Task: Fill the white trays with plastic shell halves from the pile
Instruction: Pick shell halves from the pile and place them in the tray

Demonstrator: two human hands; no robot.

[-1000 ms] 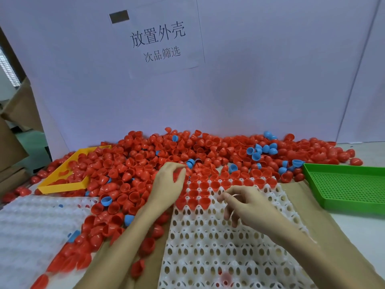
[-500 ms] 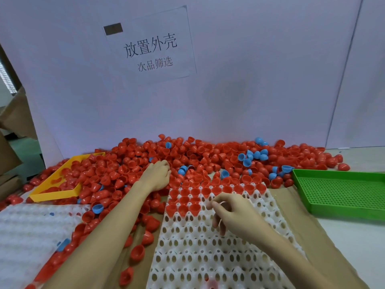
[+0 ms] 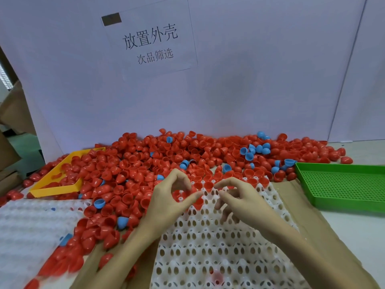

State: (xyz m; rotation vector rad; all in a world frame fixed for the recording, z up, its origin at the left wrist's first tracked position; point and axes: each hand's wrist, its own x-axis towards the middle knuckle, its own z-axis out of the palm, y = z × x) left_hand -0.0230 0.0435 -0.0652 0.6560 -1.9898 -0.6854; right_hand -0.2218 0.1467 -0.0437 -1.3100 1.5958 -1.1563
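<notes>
Fingers of both hands are curled over the far end of the tray (image 3: 208,243): on my left hand (image 3: 168,203), thumb and forefinger form a ring above a red shell (image 3: 181,195); whether they pinch it I cannot tell. The right hand (image 3: 239,202) is loosely curled, and I see nothing in it. Only the far rows hold red shells; I judge most sockets unfilled, so the work is at an early stage. A second tray (image 3: 27,230) at left looks nearly bare. The pile (image 3: 166,155) lies just beyond, still large, spilling onto both trays.
</notes>
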